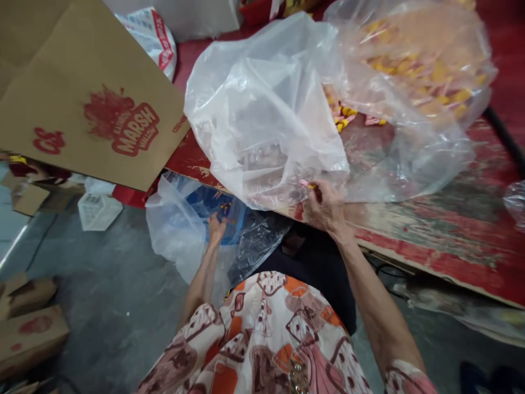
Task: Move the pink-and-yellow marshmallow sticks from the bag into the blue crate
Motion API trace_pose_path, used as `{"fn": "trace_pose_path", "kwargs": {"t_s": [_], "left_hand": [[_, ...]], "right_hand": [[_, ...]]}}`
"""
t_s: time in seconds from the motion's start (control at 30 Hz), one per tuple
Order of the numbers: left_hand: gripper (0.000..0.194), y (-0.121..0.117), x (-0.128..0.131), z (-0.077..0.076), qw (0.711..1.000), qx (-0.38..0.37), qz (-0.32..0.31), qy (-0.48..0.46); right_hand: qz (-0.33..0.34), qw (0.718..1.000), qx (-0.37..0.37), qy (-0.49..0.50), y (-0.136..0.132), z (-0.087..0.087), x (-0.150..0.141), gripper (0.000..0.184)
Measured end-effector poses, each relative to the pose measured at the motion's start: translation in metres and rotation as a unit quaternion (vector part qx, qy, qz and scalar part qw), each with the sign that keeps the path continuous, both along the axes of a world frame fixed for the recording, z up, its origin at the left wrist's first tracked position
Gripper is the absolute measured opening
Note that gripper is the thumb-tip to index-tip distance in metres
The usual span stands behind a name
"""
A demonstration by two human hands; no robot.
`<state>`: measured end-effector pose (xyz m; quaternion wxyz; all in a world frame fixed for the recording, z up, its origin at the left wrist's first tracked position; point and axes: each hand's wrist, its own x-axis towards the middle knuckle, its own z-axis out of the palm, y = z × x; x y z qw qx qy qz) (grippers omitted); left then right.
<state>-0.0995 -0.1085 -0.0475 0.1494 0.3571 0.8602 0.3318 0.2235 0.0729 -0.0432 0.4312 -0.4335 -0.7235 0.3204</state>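
Observation:
My right hand (pixel 327 207) is at the table's front edge, its fingers pinched on a small pink and yellow twist-wrapped candy (pixel 304 183). Just behind it bulges a large clear plastic bag (pixel 262 93). Lower down on the left, my left hand (pixel 216 227) is over a blue bin (pixel 197 198) with a plastic liner bag (pixel 174 219) hanging over its side. Its fingers are curled by small dark and yellow pieces (pixel 225 208), too blurred to make out. More pink and yellow candies (pixel 343 116) lie on the table by the bag's opening.
A clear bag full of candies (pixel 426 71) stands at the back right of the worn red table (pixel 435 235). A big cardboard box (pixel 139 98) juts in from the upper left. White basket (pixel 98 210) and smaller boxes (pixel 35 334) are on the floor at left.

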Motion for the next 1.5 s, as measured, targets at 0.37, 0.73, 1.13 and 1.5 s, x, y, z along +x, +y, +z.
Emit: {"fn": "trace_pose_path", "kwargs": {"t_s": [0.37, 0.73, 1.13, 1.5], "left_hand": [[0.025, 0.218, 0.046, 0.022, 0.968, 0.075, -0.175, 0.163], [0.042, 0.209, 0.035, 0.033, 0.978, 0.112, -0.173, -0.021], [0.03, 0.153, 0.115, 0.057, 0.888, 0.064, -0.357, -0.283], [0.024, 0.156, 0.176, 0.056, 0.805, -0.045, -0.562, 0.184]], "right_hand": [[0.013, 0.999, -0.019, -0.027, 0.007, -0.014, 0.0, 0.03], [-0.047, 0.999, -0.025, 0.005, 0.008, -0.007, -0.001, 0.029], [0.098, 0.922, -0.289, 0.237, -0.005, 0.017, -0.015, 0.038], [-0.248, 0.961, -0.103, 0.07, -0.008, -0.008, 0.043, 0.027]]}}
